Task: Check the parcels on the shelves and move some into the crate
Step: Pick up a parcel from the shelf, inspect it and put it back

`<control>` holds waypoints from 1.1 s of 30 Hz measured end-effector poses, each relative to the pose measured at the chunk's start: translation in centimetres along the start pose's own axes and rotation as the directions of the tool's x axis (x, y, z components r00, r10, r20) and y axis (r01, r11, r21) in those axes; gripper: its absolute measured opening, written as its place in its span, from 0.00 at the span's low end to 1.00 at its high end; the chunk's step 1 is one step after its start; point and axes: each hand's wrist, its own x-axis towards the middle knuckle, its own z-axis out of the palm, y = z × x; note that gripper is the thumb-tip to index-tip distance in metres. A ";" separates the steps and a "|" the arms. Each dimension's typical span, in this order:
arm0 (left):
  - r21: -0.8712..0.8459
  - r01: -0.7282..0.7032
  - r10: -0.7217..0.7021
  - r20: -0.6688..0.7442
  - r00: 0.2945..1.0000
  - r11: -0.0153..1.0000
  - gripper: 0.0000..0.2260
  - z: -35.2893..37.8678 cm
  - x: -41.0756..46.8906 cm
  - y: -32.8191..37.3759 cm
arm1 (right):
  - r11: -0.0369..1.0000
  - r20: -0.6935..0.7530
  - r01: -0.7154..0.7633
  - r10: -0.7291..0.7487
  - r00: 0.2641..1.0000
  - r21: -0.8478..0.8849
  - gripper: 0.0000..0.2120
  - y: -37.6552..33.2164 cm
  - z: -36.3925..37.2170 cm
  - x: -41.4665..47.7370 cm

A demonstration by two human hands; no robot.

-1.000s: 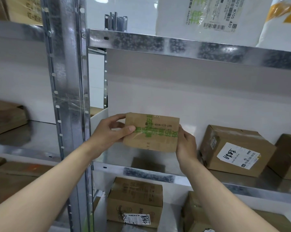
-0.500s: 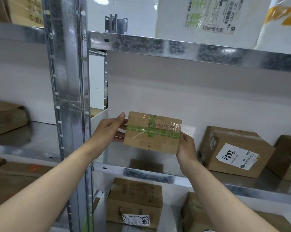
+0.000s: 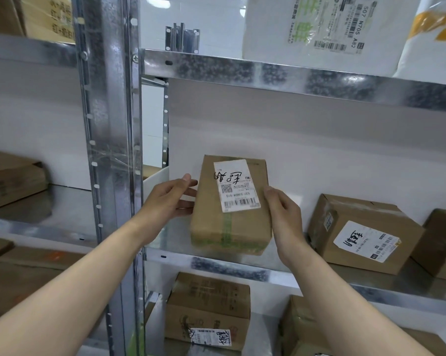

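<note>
1. At centre-left of the frame, my left hand (image 3: 170,199) lies with its fingers nearly straight against the left side of the parcel (image 3: 216,232).
2. My right hand (image 3: 283,214) curls its fingers round the parcel's right edge.
3. The parcel is at frame centre, its white label (image 3: 236,186) facing me, over the front of the middle shelf (image 3: 409,291). I cannot tell whether it rests there.
4. To the right, a labelled box (image 3: 365,235) stands on that shelf.
5. At upper right, a white bag (image 3: 281,27) sits on the shelf above.
</note>
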 end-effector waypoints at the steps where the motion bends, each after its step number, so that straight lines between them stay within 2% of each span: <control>1: -0.015 0.002 -0.002 0.002 1.000 1.000 0.19 0.1 0.0 -0.1 | 1.000 0.000 0.019 -0.019 1.000 -0.023 0.10 0.0 -0.1 0.1; 6: -0.170 0.023 -0.029 -0.034 0.999 0.985 0.20 1.0 0.2 0.4 | 0.990 0.104 0.135 -0.129 0.986 -0.051 0.21 -0.3 -0.4 0.2; 10: -0.312 0.004 -0.030 -0.079 0.996 0.950 0.19 1.4 0.6 0.4 | 0.971 0.188 0.230 -0.215 0.958 -0.059 0.25 0.1 -0.8 0.4; 13: -0.319 -0.044 0.033 -0.039 0.999 0.947 0.13 1.6 0.8 0.1 | 0.926 0.262 0.337 -0.286 0.922 -0.173 0.27 0.8 -1.2 0.3; 15: -0.301 -0.070 0.072 -0.007 0.997 0.951 0.13 1.6 0.8 -0.1 | 0.899 0.294 0.375 -0.305 0.906 -0.225 0.30 1.3 -1.4 0.2; 18: -0.295 -0.085 0.094 0.017 0.995 0.952 0.14 1.5 0.8 -0.7 | 0.891 0.303 0.372 -0.290 0.908 -0.261 0.41 1.8 -1.6 0.1; 20: -0.291 -0.084 0.094 0.020 0.995 0.953 0.15 1.4 0.8 -0.9 | 0.887 0.300 0.380 -0.299 0.906 -0.264 0.39 1.9 -1.6 0.2; 23: -0.280 -0.095 0.106 0.025 0.994 0.955 0.14 1.2 0.9 -0.9 | 0.867 0.295 0.425 -0.347 0.890 -0.262 0.30 1.8 -1.6 0.3; 27: -0.259 -0.112 0.122 0.026 0.992 0.959 0.18 0.8 1.1 -0.5 | 0.884 0.282 0.400 -0.330 0.901 -0.242 0.30 1.8 -1.4 0.3; 30: -0.151 -0.130 0.134 0.021 0.991 0.980 0.23 0.3 1.4 -1.2 | 0.941 0.220 0.318 -0.288 0.932 -0.117 0.32 1.4 -1.5 0.1; 31: -0.122 -0.105 0.105 -0.004 0.994 0.987 0.26 0.0 1.4 -1.6 | 0.958 0.185 0.280 -0.265 0.946 -0.062 0.33 1.2 -1.7 0.0; 33: -0.096 -0.023 0.017 -0.064 0.998 0.995 0.39 -0.2 1.2 -2.4 | 0.978 0.132 0.205 -0.208 0.969 0.036 0.37 0.8 -1.9 0.1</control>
